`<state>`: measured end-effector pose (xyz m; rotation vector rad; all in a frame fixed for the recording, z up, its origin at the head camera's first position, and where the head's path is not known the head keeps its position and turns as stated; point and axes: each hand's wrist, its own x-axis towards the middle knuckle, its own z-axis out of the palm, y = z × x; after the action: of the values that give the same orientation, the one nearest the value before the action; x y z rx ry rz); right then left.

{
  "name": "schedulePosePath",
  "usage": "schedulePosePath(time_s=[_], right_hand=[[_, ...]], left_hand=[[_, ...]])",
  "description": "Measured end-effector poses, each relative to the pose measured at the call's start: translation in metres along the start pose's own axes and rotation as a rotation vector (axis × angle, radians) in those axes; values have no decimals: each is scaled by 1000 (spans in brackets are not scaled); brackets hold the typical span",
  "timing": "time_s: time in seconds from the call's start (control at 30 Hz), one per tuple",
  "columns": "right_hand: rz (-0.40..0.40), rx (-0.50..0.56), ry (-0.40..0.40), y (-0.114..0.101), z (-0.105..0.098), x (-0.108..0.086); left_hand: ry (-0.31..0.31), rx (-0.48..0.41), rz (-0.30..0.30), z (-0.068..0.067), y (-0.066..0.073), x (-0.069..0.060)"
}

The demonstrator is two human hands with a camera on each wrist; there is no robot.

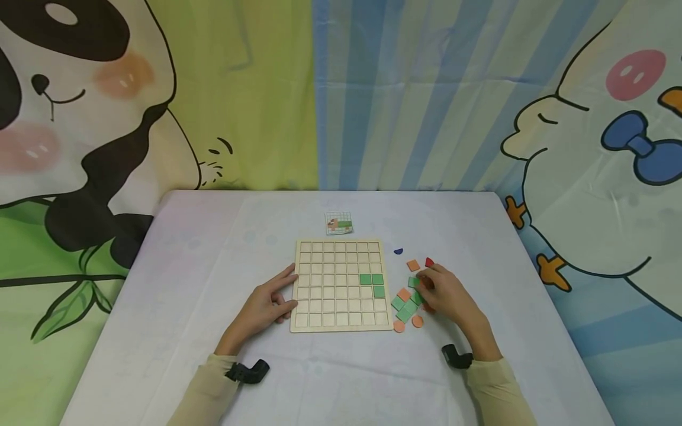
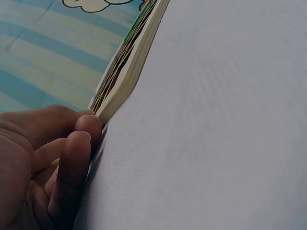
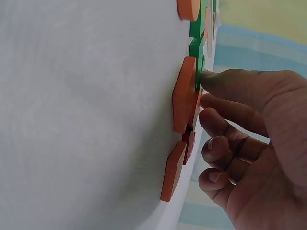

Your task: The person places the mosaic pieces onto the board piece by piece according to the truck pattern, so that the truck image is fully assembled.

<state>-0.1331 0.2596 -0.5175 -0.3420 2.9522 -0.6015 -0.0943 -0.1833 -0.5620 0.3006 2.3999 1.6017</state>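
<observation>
While the wooden grid board [image 1: 328, 306] lies between the side edges of the table [image 1: 213, 248], the left hand [image 1: 264, 303] touches it, fingers relaxed; the right hand [image 1: 446, 294] touches green tiles [image 1: 407, 311], grip unclear; a picture card [image 1: 338, 224] lies nearer the far edge.

At 8 o'clock, the left hand [image 2: 48, 158] touches a pale board [image 2: 127, 84] whose edge runs toward 12 o'clock. White cloth [image 2: 206, 124] spreads toward 3 o'clock, striped fabric [image 2: 48, 57] toward 10 o'clock.

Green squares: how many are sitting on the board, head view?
3 on the board: a left square and a right square side by side, and a lower square directly below the right one. None appears hidden.
</observation>
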Motion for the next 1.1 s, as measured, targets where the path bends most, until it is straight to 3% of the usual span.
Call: schedulePosePath(time_s=[0.63,1.1], right_hand=[[-1,2,-72,0,-6,2],[9,0,-55,-1,0,3]], left_hand=[[-9,-3,-13,0,-1,1],[-1,10,-16,0,-1,1]])
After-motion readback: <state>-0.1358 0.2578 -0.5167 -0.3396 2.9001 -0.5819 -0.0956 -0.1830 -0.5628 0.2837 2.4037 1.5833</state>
